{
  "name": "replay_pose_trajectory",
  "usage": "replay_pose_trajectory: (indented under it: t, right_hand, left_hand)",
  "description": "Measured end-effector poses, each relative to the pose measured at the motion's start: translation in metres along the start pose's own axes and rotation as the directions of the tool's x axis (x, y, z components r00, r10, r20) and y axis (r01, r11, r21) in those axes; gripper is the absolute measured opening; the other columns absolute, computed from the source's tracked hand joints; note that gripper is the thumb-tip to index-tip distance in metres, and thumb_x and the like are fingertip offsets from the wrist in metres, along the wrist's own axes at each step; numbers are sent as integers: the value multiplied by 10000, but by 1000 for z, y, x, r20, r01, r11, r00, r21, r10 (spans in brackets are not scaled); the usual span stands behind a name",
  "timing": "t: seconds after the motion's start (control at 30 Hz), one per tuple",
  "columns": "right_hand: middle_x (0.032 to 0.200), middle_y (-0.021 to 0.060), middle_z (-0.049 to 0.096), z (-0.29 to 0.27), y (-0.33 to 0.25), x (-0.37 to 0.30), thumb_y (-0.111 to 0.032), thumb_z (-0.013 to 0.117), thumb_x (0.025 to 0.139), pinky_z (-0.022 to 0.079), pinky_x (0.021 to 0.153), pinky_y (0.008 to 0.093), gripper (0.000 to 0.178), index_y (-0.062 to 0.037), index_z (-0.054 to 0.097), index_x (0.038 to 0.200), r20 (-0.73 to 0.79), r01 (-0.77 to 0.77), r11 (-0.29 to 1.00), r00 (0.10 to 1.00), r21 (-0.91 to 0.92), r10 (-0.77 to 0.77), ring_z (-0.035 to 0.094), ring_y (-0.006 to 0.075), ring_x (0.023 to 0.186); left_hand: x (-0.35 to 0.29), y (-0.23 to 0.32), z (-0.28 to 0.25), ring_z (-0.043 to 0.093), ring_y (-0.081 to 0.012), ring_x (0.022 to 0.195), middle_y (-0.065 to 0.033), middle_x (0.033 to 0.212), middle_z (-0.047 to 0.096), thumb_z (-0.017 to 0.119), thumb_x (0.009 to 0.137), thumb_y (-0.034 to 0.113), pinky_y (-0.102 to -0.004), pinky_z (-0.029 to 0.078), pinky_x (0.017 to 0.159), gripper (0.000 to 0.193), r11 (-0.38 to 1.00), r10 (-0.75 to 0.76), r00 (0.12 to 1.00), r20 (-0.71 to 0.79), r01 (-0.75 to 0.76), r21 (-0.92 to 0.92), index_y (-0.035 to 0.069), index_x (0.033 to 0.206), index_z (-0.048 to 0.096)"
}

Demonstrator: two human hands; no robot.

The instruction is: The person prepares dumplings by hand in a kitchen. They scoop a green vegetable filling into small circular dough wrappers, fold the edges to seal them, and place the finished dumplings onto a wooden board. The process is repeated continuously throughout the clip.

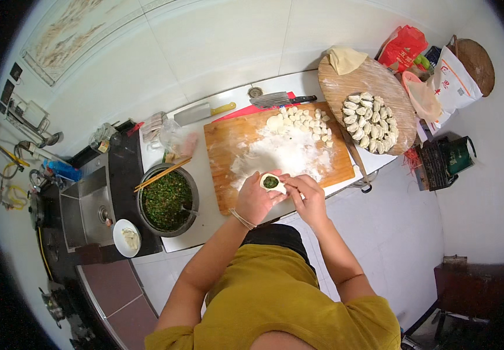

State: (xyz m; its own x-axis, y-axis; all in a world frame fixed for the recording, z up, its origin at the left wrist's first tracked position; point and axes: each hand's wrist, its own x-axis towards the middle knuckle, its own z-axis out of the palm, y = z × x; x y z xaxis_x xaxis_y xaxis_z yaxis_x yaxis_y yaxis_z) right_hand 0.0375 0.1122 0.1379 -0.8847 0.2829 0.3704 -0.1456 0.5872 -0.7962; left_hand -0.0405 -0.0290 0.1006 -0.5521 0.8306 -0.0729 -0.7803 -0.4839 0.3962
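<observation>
The left hand (254,201) cupped a small round white dough wrapper with dark green filling at its centre (271,182), fingers curled under it and partly closed around its edge. The right hand (305,193) met it from the other side, fingertips pinched on the wrapper's rim, so both hands held the one piece just above the near edge of the rectangular wooden cutting board (228,146). A thin bracelet (242,219) circled the left wrist.

On the board behind the hands lay a wide patch of white flour (284,153), and past that a cluster of small cut dough pieces (304,121). A cleaver with a black handle (280,100) and a broad knife with a yellow handle (202,112) rested at the far edge of the white table (205,219). To the left of the board stood a round metal pot of chopped green filling (166,200), with a pair of wooden chopsticks (162,174) laid across its rim. A small white bowl (127,237) sat beside the pot, near the steel sink (82,207).

To the right, a round wooden board (345,84) carried rows of finished pale dumplings (371,121), well apart from the hands. A red plastic bag (402,46) and a white printed bag (456,81) stood beyond it.
</observation>
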Motion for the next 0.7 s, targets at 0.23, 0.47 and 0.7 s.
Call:
replay_pose_trajectory:
  t: [0.23, 0.47, 0.7]
  right_hand:
    - [853, 97, 599, -6, -13, 7, 10, 683, 681, 485, 696, 341, 169, -23, 646, 843, 119, 122, 992, 986, -39, -117, 594, 269, 814]
    - [834, 115, 612, -1, -8, 4, -3, 678, 698, 489, 686, 341, 119, -8, 636, 810, 102, 114, 992, 989, -57, -108, 602, 281, 794]
    - [813, 127, 628, 4, -13, 3, -3, 679, 723, 495, 626, 336, 118, 0, 629, 829, 55, 34, 999, 998, -41, -31, 611, 275, 700]
  left_hand:
    - [-1, -7, -5, 528, -269, 1037, -151, 1161, 530, 314, 945, 363, -406, 413, 897, 516, 999, -52, 996, -68, 50, -21, -36, 1250, 430]
    - [-3, -9, -8, 544, -254, 1042, -142, 1134, 540, 390, 934, 243, -379, 460, 882, 395, 997, -44, 992, -118, 36, -71, -40, 1199, 466]
    - [-3, -4, 8, 517, -262, 1101, -169, 1198, 516, 366, 934, 242, -390, 410, 972, 401, 997, -16, 993, -115, 8, -71, -57, 1176, 478]
